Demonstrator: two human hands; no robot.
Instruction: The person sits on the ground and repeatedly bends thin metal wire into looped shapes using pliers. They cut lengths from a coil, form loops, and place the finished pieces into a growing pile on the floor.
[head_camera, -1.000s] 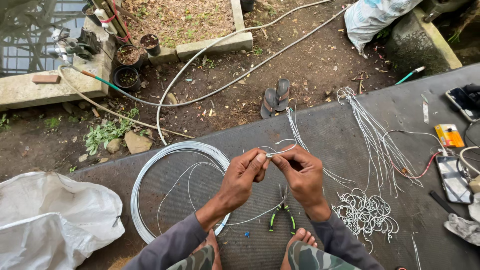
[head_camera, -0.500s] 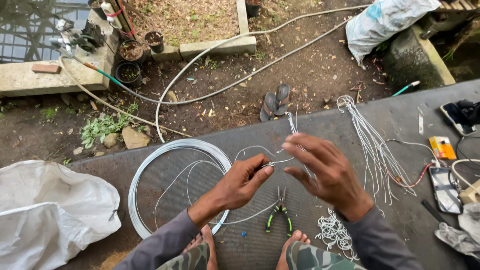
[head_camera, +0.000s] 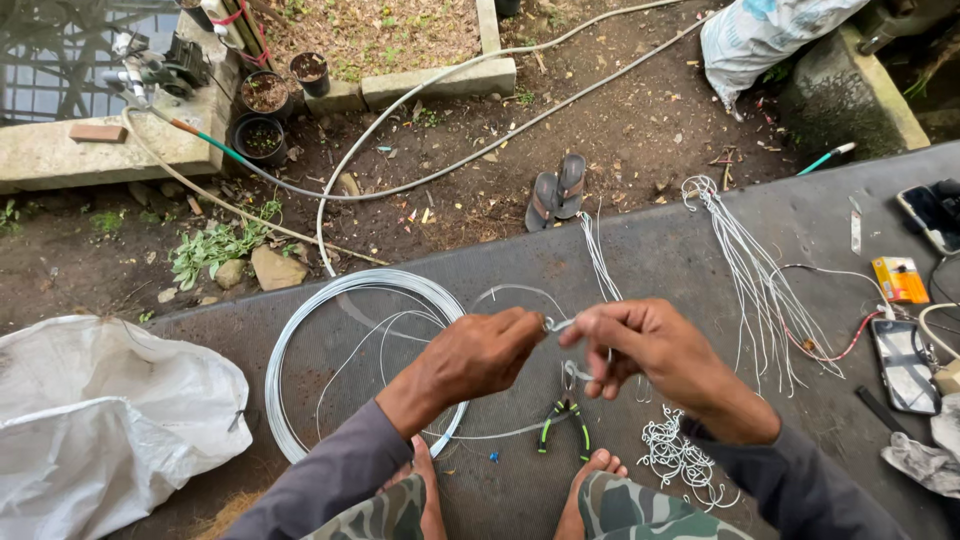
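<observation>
Left hand (head_camera: 480, 360) and right hand (head_camera: 640, 345) meet, pinching a wire piece (head_camera: 560, 324).

Two hands (head_camera: 480, 360) (head_camera: 640, 350), one wire coil (head_camera: 300, 350), one pair of pliers (head_camera: 565, 420), two sandals (head_camera: 557, 190), three plant pots (head_camera: 262, 135), two white sacks (head_camera: 110, 420).

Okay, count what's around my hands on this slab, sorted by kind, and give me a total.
Hands working the bent wire piece: 2, left hand and right hand
Large wire coil: 1
Green-handled pliers: 1
Pile of bent wire hooks: 1
Bundles of cut straight wires: 2, large and small
White sack: 1
Total: 8
</observation>
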